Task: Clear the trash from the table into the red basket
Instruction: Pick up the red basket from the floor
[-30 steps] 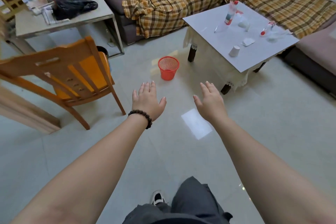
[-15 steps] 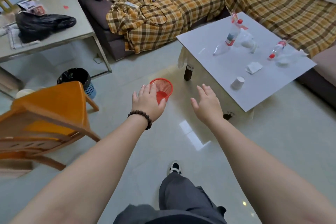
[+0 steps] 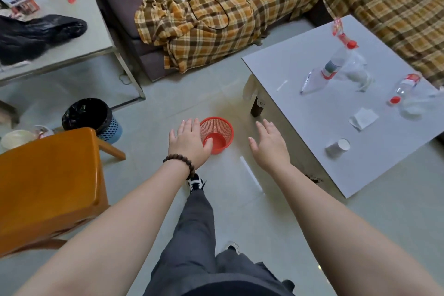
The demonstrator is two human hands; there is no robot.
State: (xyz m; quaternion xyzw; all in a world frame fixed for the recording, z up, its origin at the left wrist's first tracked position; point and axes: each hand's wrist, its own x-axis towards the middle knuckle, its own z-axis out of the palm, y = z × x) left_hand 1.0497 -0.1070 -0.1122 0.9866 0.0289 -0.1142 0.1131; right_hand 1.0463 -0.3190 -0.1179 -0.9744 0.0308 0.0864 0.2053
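Note:
The red basket stands empty on the tiled floor, just left of the white table. My left hand hovers flat with fingers apart and covers the basket's left rim. My right hand is open to the basket's right, near the table's front corner. On the table lie an upright plastic bottle, a second bottle on its side, a folded tissue, a tipped paper cup, a clear wrapper and a crumpled clear bag.
An orange wooden chair stands at the left. Behind it is a blue bin with a black liner. A grey side table holds a black bag. A plaid-covered sofa runs along the back. My legs are below.
I have stepped closer to the basket and table, which now appear larger and lower in view. Both hands stay open and outstretched; the left hand now overlaps the basket's rim.

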